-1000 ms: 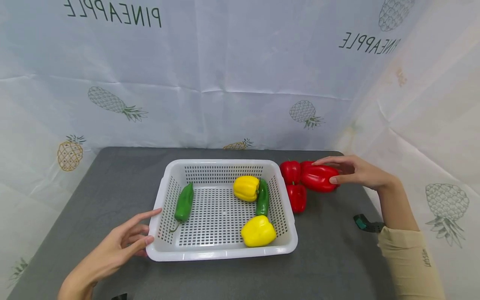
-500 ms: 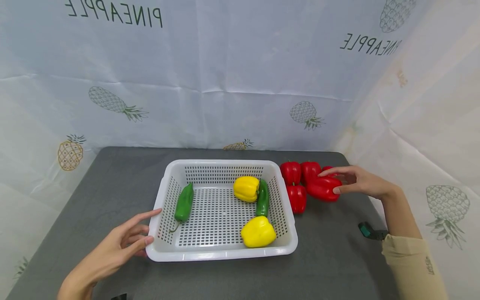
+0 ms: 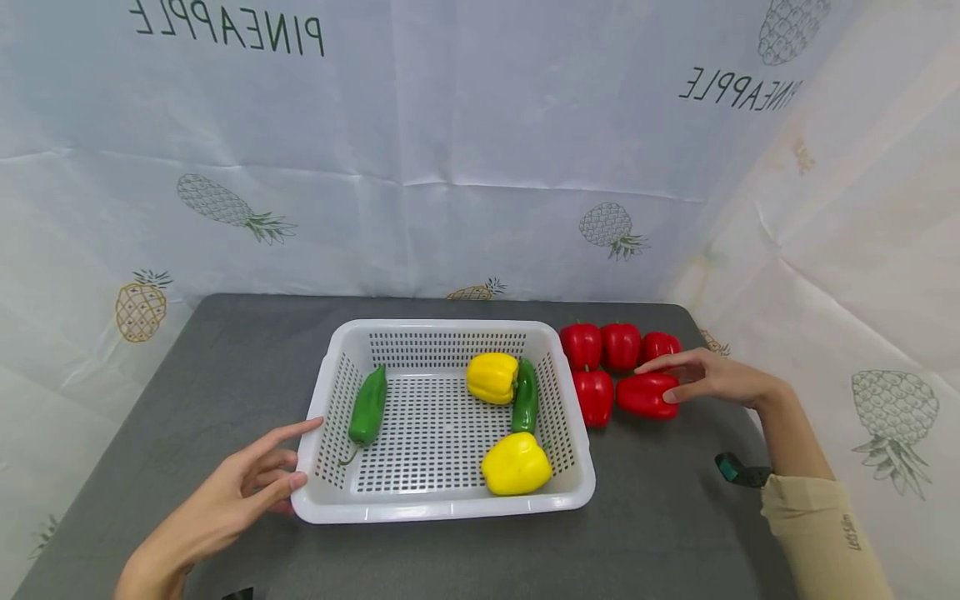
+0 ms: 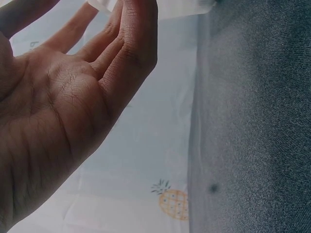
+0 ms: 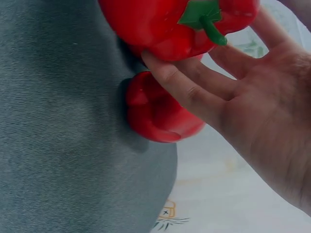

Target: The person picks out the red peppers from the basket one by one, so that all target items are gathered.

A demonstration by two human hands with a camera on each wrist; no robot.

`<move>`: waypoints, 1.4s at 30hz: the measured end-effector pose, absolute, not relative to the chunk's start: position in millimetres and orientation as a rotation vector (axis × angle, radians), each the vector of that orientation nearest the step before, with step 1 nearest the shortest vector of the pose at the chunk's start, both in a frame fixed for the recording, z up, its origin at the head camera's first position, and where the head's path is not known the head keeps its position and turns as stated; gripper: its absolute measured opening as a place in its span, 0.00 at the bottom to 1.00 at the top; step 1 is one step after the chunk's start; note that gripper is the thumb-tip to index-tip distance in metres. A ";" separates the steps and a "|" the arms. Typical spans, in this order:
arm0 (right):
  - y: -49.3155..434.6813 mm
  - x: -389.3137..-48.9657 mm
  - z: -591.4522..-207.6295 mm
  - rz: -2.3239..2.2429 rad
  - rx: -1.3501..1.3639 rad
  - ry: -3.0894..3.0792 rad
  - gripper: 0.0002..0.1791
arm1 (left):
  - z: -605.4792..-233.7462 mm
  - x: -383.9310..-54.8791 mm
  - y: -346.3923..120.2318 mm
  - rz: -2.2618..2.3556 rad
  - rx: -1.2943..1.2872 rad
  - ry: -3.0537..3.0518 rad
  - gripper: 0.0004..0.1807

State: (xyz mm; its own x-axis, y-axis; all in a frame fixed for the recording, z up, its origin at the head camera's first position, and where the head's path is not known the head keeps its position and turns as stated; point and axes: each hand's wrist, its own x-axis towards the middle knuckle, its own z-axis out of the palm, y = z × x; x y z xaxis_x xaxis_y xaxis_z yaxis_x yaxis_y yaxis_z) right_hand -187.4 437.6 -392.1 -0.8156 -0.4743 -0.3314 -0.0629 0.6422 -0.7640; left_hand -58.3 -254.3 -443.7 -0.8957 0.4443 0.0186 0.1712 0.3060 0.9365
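Observation:
A white perforated plastic basket stands on the grey table. My left hand holds its left rim, with index finger and thumb on the edge; the other fingers are partly hidden. My right hand has its fingers and thumb around a red bell pepper, lying on its side to the right of the basket. The right wrist view shows this pepper's green stem facing the wrist. Close by are several more red bell peppers: a left front one and three in a back row.
Inside the basket lie a green pepper at left, a yellow bell pepper, a slim green vegetable and another yellow bell pepper at right. A pineapple-print cloth hangs behind the table.
My right hand has brought the held red bell pepper toward me and down beside the front one, uncovering the back row. The left hand and basket have stayed put.

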 end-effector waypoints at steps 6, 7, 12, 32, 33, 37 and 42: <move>438.3 -189.8 -402.3 -1.029 -0.426 2.351 0.29 | -444.1 -58.3 -254.3 1.628 0.578 2.331 0.34; 438.3 -190.5 -403.8 -1.027 -0.431 2.346 0.30 | -444.1 -58.4 -254.4 1.633 0.584 2.330 0.34; 437.5 -194.5 -410.7 -1.025 -0.475 2.319 0.30 | -444.5 -58.7 -255.7 1.643 0.592 2.322 0.35; 430.1 -184.6 -404.8 -0.991 -0.482 2.518 0.30 | -443.4 -58.8 -255.5 1.628 0.566 2.331 0.34; 429.9 -182.6 -404.1 -0.984 -0.482 2.537 0.30 | -443.4 -58.9 -255.3 1.628 0.565 2.329 0.34; 427.1 -175.0 -402.8 -0.962 -0.452 2.593 0.32 | -443.5 -59.0 -255.0 1.628 0.564 2.328 0.34; 421.7 -170.1 -406.1 -0.959 -0.446 2.616 0.36 | -443.6 -59.1 -254.7 1.618 0.555 2.337 0.34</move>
State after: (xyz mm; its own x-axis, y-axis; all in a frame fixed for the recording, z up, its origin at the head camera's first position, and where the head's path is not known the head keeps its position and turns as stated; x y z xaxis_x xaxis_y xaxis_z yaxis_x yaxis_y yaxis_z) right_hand -170.1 421.7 -406.1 -0.9006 -0.3925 -0.1867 -0.1790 0.7263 -0.6636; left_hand -59.1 -254.7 -443.6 -0.8977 0.4403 0.0153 0.1693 0.3127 0.9346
